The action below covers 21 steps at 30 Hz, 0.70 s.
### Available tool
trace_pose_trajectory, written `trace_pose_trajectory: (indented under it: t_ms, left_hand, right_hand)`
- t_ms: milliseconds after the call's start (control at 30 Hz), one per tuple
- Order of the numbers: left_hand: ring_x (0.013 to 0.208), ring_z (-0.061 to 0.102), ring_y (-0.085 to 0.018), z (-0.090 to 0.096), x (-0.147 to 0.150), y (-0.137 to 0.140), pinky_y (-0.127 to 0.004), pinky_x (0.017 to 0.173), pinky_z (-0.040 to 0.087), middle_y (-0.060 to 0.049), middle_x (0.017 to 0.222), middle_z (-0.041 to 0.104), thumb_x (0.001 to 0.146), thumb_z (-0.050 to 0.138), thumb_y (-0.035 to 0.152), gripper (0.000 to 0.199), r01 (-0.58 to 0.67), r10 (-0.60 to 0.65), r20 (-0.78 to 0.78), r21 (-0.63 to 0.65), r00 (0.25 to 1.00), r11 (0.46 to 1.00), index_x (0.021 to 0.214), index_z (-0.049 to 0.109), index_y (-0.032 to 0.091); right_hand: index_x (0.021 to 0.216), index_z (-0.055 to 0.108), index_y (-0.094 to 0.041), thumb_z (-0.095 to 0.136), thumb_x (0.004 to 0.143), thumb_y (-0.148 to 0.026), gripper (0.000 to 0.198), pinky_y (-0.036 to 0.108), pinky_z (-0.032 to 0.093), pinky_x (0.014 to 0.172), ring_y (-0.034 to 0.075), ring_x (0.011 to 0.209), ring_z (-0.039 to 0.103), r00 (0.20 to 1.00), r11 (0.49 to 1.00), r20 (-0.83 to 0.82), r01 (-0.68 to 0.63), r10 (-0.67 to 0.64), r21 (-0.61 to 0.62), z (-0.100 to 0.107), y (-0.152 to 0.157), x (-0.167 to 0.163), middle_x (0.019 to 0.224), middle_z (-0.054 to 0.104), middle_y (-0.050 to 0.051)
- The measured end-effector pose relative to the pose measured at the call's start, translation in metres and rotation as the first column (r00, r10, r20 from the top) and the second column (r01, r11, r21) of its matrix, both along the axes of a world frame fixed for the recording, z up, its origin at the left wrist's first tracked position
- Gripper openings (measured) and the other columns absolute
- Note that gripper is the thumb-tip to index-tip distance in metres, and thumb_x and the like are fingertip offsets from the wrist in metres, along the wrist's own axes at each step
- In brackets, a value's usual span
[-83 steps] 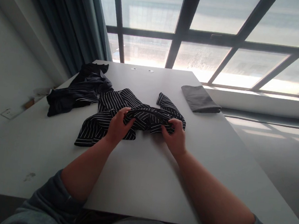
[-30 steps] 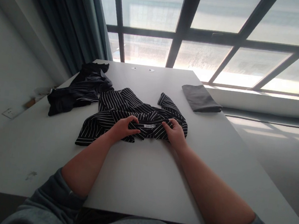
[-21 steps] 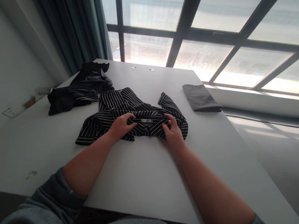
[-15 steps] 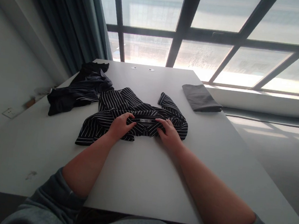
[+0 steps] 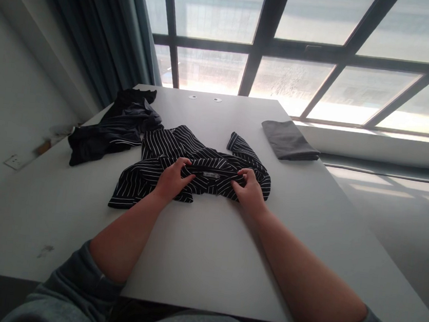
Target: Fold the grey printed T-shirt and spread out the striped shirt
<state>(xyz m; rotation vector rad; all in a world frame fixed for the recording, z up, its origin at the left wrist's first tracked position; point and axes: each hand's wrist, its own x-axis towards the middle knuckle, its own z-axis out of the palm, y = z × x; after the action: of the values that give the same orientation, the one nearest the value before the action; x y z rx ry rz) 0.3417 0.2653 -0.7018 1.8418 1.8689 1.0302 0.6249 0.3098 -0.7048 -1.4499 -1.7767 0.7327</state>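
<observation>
A black shirt with white stripes (image 5: 185,145) lies rumpled on the white table (image 5: 204,253), its collar towards me. One sleeve spreads out to the near left, and another striped part points away at the far right. My left hand (image 5: 172,179) pinches the left side of the collar between thumb and fingers. On the right side of the collar, my right hand (image 5: 250,190) has a similar pinch. Between the two hands the collar is stretched, and a small pale label (image 5: 211,174) shows inside it.
Dark crumpled clothing (image 5: 121,127) lies at the table's left, close to the striped shirt. A folded grey cloth (image 5: 289,141) rests near the right edge. Beyond the table are a window (image 5: 213,70) and a dark curtain (image 5: 98,23).
My right hand has shifted slightly right along the collar, now gripping it farther from the label. The collar looks more stretched. My left hand has barely moved.
</observation>
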Motion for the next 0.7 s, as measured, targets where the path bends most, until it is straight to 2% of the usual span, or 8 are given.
trace_pose_trajectory:
  t_ms: [67, 133, 233, 300, 433, 533, 700]
  left_hand:
    - [0.118, 0.068, -0.026, -0.0002, -0.0001, 0.0005, -0.036, 0.098, 0.054, -0.005, 0.127, 0.071, 0.092, 0.073, 0.038, 0.042, 0.012, -0.012, 0.001, -0.003, 1.000, 1.000, 0.129, 0.060, 0.025]
    - [0.113, 0.069, -0.024, 0.0009, 0.0002, 0.0007, -0.038, 0.100, 0.054, -0.006, 0.129, 0.070, 0.093, 0.071, 0.038, 0.040, 0.017, -0.017, -0.010, 0.000, 1.000, 1.000, 0.129, 0.061, 0.023]
    - [0.111, 0.069, -0.024, 0.0033, 0.0009, 0.0008, -0.037, 0.099, 0.054, -0.008, 0.126, 0.071, 0.095, 0.069, 0.038, 0.036, -0.009, 0.009, -0.029, 0.000, 1.000, 1.000, 0.125, 0.063, 0.020]
    - [0.106, 0.069, -0.023, 0.0042, 0.0011, 0.0008, -0.035, 0.094, 0.054, -0.008, 0.120, 0.072, 0.096, 0.067, 0.038, 0.032, -0.034, 0.034, -0.036, -0.012, 0.999, 0.999, 0.122, 0.064, 0.019]
    - [0.096, 0.069, -0.022, 0.0038, 0.0009, 0.0009, -0.031, 0.084, 0.052, -0.007, 0.106, 0.073, 0.097, 0.064, 0.041, 0.028, -0.040, 0.038, -0.047, -0.027, 0.998, 0.999, 0.115, 0.065, 0.019]
    - [0.089, 0.069, -0.022, 0.0039, 0.0009, 0.0009, -0.030, 0.079, 0.049, -0.006, 0.098, 0.073, 0.099, 0.061, 0.044, 0.031, -0.067, 0.065, -0.055, -0.042, 0.996, 0.997, 0.118, 0.066, 0.020]
    - [0.085, 0.070, -0.022, 0.0058, 0.0014, 0.0004, -0.030, 0.079, 0.049, -0.006, 0.095, 0.074, 0.102, 0.056, 0.045, 0.034, -0.102, 0.100, -0.047, -0.039, 0.994, 0.994, 0.123, 0.066, 0.020]
  right_hand:
    - [0.126, 0.057, -0.020, 0.068, 0.079, -0.050, 0.057, 0.023, 0.044, 0.073, 0.011, 0.073, 0.056, 0.998, 1.000, -0.069, 0.012, -0.013, -0.014, -0.0008, 0.0006, -0.0003, 0.098, 0.068, 0.003]
    - [0.128, 0.060, -0.019, 0.070, 0.077, -0.052, 0.061, 0.024, 0.047, 0.075, 0.012, 0.077, 0.059, 0.994, 1.000, -0.105, 0.010, -0.011, -0.012, -0.0002, 0.0008, -0.0006, 0.101, 0.070, 0.004]
    - [0.106, 0.069, -0.016, 0.067, 0.080, -0.055, 0.048, 0.027, 0.049, 0.081, 0.015, 0.085, 0.062, 0.994, 0.999, -0.099, -0.049, 0.048, -0.004, 0.0034, -0.0004, -0.0011, 0.099, 0.072, 0.006]
    - [0.096, 0.069, -0.015, 0.064, 0.083, -0.058, 0.045, 0.028, 0.050, 0.084, 0.017, 0.087, 0.062, 0.993, 0.997, -0.086, -0.080, 0.079, -0.002, 0.0062, -0.0015, -0.0014, 0.096, 0.072, 0.006]
    - [0.097, 0.066, -0.016, 0.057, 0.087, -0.062, 0.048, 0.029, 0.047, 0.086, 0.019, 0.090, 0.061, 0.998, 0.999, -0.052, -0.029, 0.031, 0.044, 0.0078, -0.0013, -0.0014, 0.099, 0.071, 0.007]
    - [0.092, 0.062, -0.016, 0.053, 0.089, -0.064, 0.049, 0.028, 0.044, 0.081, 0.017, 0.084, 0.058, 1.000, 0.999, -0.024, 0.005, -0.003, 0.051, 0.0059, 0.0007, -0.0005, 0.092, 0.069, 0.007]
    - [0.089, 0.059, -0.018, 0.048, 0.093, -0.065, 0.049, 0.027, 0.041, 0.077, 0.016, 0.081, 0.054, 1.000, 0.997, -0.026, 0.009, -0.007, 0.077, 0.0047, 0.0014, -0.0004, 0.087, 0.067, 0.006]
